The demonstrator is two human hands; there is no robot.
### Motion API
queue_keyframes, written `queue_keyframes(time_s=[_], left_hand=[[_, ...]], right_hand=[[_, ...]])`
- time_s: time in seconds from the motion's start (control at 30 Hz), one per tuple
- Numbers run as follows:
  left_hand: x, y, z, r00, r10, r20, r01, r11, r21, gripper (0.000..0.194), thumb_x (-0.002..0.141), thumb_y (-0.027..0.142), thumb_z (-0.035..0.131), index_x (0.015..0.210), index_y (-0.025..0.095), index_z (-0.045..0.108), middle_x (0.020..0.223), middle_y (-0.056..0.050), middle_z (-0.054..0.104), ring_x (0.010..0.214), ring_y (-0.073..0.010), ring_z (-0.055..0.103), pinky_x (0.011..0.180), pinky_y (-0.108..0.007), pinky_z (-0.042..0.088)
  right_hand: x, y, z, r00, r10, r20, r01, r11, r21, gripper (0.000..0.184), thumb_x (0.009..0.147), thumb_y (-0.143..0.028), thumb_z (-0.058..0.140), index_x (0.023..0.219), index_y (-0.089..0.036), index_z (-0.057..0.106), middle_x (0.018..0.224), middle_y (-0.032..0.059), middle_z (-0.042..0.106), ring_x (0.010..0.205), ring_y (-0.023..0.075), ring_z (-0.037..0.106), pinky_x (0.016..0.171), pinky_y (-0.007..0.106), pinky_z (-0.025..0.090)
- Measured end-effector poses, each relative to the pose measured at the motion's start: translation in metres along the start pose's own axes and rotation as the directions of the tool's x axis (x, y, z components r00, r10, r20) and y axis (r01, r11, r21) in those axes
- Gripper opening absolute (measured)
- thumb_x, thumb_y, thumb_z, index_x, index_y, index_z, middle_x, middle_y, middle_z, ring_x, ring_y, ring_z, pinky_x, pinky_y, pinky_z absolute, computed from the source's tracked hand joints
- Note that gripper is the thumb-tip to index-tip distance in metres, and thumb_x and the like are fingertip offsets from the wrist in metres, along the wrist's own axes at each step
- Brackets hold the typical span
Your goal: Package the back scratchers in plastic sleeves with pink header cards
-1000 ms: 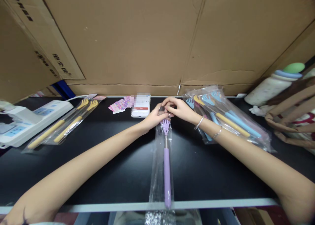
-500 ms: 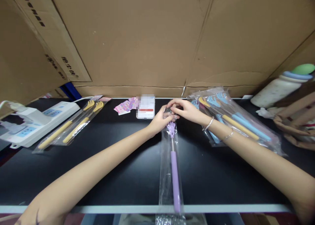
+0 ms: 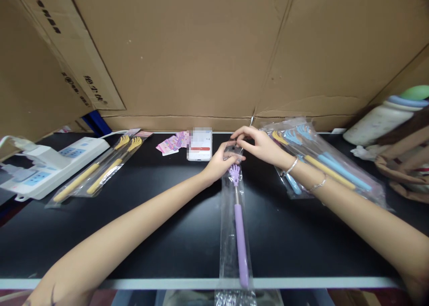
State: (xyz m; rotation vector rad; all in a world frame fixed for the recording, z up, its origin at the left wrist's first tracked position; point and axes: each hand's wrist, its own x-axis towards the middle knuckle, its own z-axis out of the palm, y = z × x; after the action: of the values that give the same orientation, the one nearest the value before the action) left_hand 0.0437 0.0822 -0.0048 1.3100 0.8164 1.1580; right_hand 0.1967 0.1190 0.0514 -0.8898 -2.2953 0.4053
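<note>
A purple back scratcher [image 3: 241, 245] with a hand-shaped head lies inside a long clear plastic bag [image 3: 227, 239] at the middle of the table. Its handle points toward me, and the bag's lower end hangs over the front edge. My left hand [image 3: 219, 162] is closed on the bag's upper end, just beyond the scratcher's head. At the same end, the bent fingers of my right hand [image 3: 263, 148] pinch together at the top of the bag. Whatever sits between those fingertips is too small to make out.
Two yellow bagged back scratchers [image 3: 105, 176] lie left, beside a white power strip [image 3: 63, 163]. Pink printed cards [image 3: 170, 144] and a phone [image 3: 200, 152] are at the back. On the right are several bagged blue and yellow scratchers [image 3: 330, 172], a bottle [image 3: 378, 123] and a brown bag [image 3: 398, 167].
My right hand has shifted slightly right, away from my left hand, and more of the bag's upper end shows between them. My left hand keeps its hold on the bag.
</note>
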Motion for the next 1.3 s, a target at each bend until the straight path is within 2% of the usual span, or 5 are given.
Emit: queue_keyframes(time_s=[0.3, 0.5, 0.67, 0.83, 1.3], left_hand=[[0.004, -0.006, 0.001, 1.000, 0.012, -0.014, -0.012, 1.000, -0.002, 0.034, 0.081, 0.014, 0.054, 0.113, 0.014, 0.043, 0.082, -0.006, 0.068, 0.086, -0.0192, 0.065, 0.083, -0.035, 0.047], [0.007, -0.011, -0.006, 0.978, 0.183, -0.095, -0.168, 0.974, 0.153, 0.023, 0.078, 0.012, 0.055, 0.100, 0.015, 0.057, 0.118, -0.010, 0.060, 0.120, -0.0253, 0.049, 0.106, -0.038, 0.033], [0.007, -0.019, -0.011, 0.989, 0.126, 0.076, -0.126, 0.992, 0.008, 0.032, 0.082, 0.023, 0.055, 0.114, 0.018, 0.049, 0.093, -0.006, 0.068, 0.089, -0.0191, 0.063, 0.085, -0.036, 0.046], [0.008, -0.016, -0.005, 0.999, 0.037, 0.011, -0.037, 0.999, 0.000, 0.031, 0.083, 0.025, 0.054, 0.112, 0.017, 0.048, 0.084, -0.006, 0.067, 0.075, -0.0136, 0.062, 0.070, -0.027, 0.047], [0.006, -0.016, -0.002, 0.999, 0.031, -0.006, -0.031, 1.000, -0.004, 0.032, 0.080, 0.027, 0.058, 0.109, 0.018, 0.048, 0.083, -0.005, 0.067, 0.066, -0.0123, 0.061, 0.062, -0.025, 0.046]], right_hand=[[0.031, -0.044, 0.011, 0.980, -0.147, -0.131, 0.128, 0.981, -0.144, 0.017, 0.084, -0.014, 0.044, 0.090, -0.018, 0.060, 0.084, 0.0051, 0.064, 0.088, 0.0202, 0.050, 0.078, 0.033, 0.038], [0.085, -0.074, 0.073, 0.947, -0.260, 0.188, 0.318, 0.837, -0.446, 0.019, 0.086, -0.014, 0.045, 0.094, -0.014, 0.062, 0.090, 0.0100, 0.067, 0.096, 0.0231, 0.048, 0.082, 0.035, 0.032], [0.126, -0.080, 0.132, 0.901, -0.194, 0.389, 0.390, 0.753, -0.530, 0.027, 0.088, -0.016, 0.044, 0.109, -0.014, 0.060, 0.108, 0.0118, 0.066, 0.109, 0.0266, 0.046, 0.084, 0.038, 0.035], [0.134, -0.080, 0.166, 0.833, -0.096, 0.545, 0.447, 0.697, -0.560, 0.026, 0.088, -0.016, 0.046, 0.110, -0.018, 0.059, 0.118, 0.0075, 0.063, 0.112, 0.0249, 0.049, 0.088, 0.040, 0.034], [0.096, -0.103, 0.132, 0.832, -0.485, 0.270, 0.555, 0.712, -0.431, 0.022, 0.090, -0.013, 0.039, 0.098, -0.015, 0.060, 0.089, 0.0082, 0.068, 0.091, 0.0198, 0.053, 0.073, 0.031, 0.035]])
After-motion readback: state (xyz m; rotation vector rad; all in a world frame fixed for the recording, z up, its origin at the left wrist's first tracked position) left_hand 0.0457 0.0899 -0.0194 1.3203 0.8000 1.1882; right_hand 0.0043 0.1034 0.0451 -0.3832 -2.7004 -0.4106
